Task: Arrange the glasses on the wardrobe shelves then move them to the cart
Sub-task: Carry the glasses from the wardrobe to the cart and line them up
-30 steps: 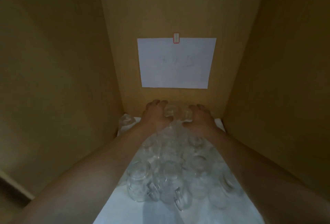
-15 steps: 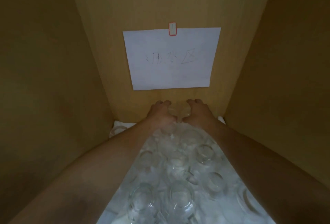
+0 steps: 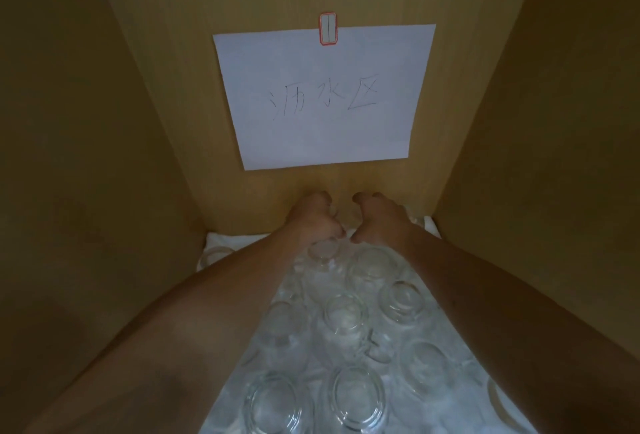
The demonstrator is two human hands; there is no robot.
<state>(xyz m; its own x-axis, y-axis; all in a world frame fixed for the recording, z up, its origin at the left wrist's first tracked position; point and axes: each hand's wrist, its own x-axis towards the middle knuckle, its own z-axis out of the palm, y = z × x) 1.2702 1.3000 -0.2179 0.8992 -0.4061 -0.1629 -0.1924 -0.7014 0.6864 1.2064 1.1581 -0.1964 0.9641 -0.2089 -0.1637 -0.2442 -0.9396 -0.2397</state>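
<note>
Deep inside the wooden wardrobe compartment (image 3: 104, 156), clear glasses (image 3: 346, 323) are packed close together on a white liner (image 3: 429, 226) that covers the shelf. They're stood on end, long axis vertical, round ends faced up at the camera; rim-up or base-up can't really be told through all that clear glass. A handle looks to be stuck out beside one near the middle, so some may be mugs.

At the back row, the left hand (image 3: 311, 219) and right hand (image 3: 381, 219) are curled toward each other, and a glass at the back (image 3: 341, 217) is only faintly seen in the gap between them. Left fingers (image 3: 320, 196) are bent and bunched, right fingers (image 3: 362, 197) are hooked the same way. Whether that glass is actually gripped can't be made out, it's too dim and see-through.

On the back panel, a white paper sign (image 3: 322, 98) with handwritten characters is held up by a red-edged sticker (image 3: 328, 28). Plain tan side walls, low light.
</note>
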